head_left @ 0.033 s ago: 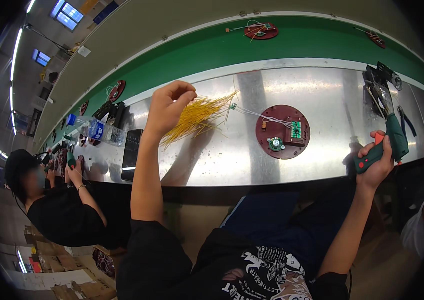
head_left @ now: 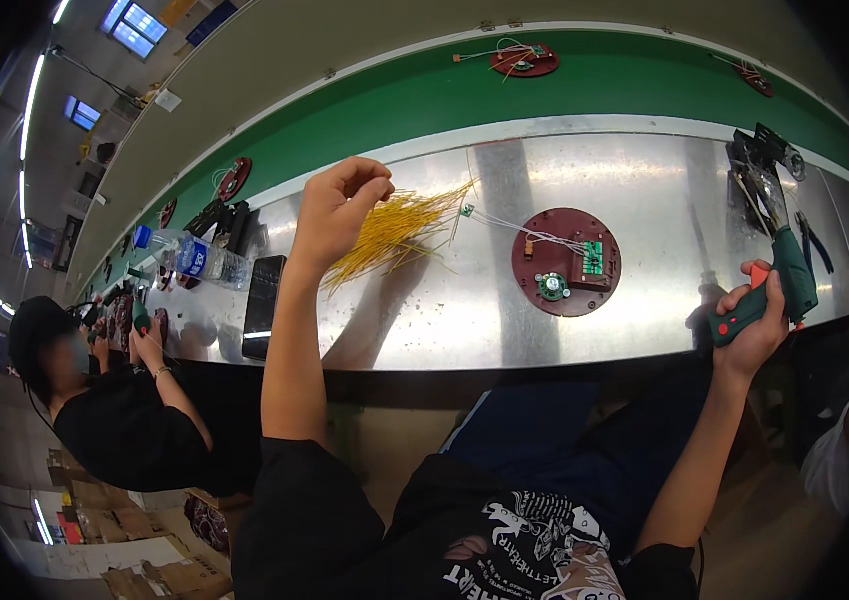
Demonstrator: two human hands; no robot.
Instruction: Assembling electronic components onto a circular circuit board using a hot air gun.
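My left hand (head_left: 343,205) is raised over the left part of the bench, thumb and fingers curled into a pinch. Whatever lies between the fingertips, if anything, is too small to make out. Beneath and beside it spreads a loose heap of thin yellow wires (head_left: 395,232). At the right, my right hand (head_left: 753,335) grips a green pistol-shaped power tool (head_left: 797,275) with a red trigger, its body pointing away from me. Between my hands lies a round dark-red plate (head_left: 567,302) carrying a green circuit board (head_left: 594,258), a small round speaker-like part (head_left: 552,288) and white leads.
A phone (head_left: 263,310) and a water bottle (head_left: 200,262) lie left of my forearm. Pliers (head_left: 817,243) and black parts (head_left: 757,165) sit far right. Another red plate (head_left: 528,62) rests on the green strip behind. A co-worker (head_left: 125,420) works at my left.
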